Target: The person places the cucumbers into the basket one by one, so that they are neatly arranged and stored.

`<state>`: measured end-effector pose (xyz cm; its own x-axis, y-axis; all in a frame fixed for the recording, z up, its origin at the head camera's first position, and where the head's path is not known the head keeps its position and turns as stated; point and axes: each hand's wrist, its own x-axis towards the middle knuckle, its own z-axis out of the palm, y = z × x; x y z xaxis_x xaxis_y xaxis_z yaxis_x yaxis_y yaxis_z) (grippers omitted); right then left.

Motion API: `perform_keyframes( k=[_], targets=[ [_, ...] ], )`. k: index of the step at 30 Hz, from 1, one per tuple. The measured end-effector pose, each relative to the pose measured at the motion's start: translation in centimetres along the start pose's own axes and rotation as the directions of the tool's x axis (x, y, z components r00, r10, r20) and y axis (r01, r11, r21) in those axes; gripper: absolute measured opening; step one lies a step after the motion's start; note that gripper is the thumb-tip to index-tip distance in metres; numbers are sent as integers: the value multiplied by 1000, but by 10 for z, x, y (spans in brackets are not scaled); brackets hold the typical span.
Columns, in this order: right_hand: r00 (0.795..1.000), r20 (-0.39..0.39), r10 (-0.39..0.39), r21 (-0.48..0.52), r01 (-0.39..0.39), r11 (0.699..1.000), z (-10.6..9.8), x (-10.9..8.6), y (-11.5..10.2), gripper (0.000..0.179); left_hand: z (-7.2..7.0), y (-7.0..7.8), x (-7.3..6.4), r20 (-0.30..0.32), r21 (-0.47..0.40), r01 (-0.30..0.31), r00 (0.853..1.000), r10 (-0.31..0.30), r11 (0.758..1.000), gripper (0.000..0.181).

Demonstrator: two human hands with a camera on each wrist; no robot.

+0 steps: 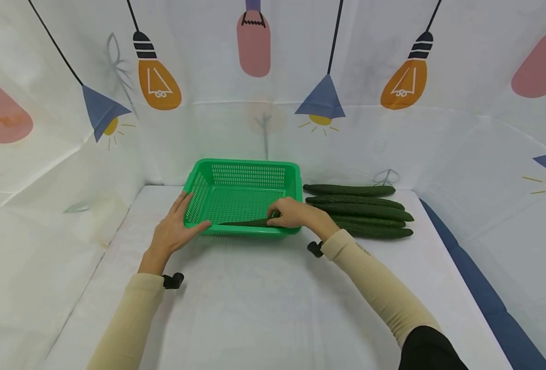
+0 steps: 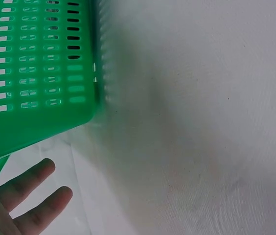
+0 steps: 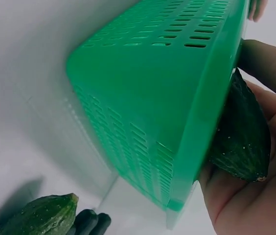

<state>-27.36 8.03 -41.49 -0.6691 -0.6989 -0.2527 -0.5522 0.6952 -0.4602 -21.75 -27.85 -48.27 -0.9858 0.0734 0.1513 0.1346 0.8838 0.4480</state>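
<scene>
A green plastic basket (image 1: 242, 230) with slotted walls stands toward the back of the white table. My right hand (image 1: 288, 213) reaches over its front right rim and grips a dark green cucumber (image 1: 245, 223). In the right wrist view the blunt end of that cucumber (image 3: 243, 134) lies between thumb and palm, partly behind the basket rim. At the basket's left front corner my left hand (image 1: 173, 231) rests against the rim, its fingers straight and spread. The left wrist view shows two extended fingers (image 2: 42, 210) beside the basket wall (image 2: 35, 120).
Several cucumbers (image 1: 365, 209) lie side by side on the table right of the basket. White table surface (image 1: 236, 308) stretches in front of it. A printed white curtain (image 1: 277, 133) hangs close behind, and a blue edge (image 1: 476, 282) runs along the right side.
</scene>
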Motion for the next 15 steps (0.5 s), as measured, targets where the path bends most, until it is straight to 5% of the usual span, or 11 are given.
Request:
perform_keyframes(
  k=[15],
  targets=[
    [999,-28,-23,51,25,998,1,0,9,30,1,0,2,1,75,-10,1000,10,997,110]
  ],
)
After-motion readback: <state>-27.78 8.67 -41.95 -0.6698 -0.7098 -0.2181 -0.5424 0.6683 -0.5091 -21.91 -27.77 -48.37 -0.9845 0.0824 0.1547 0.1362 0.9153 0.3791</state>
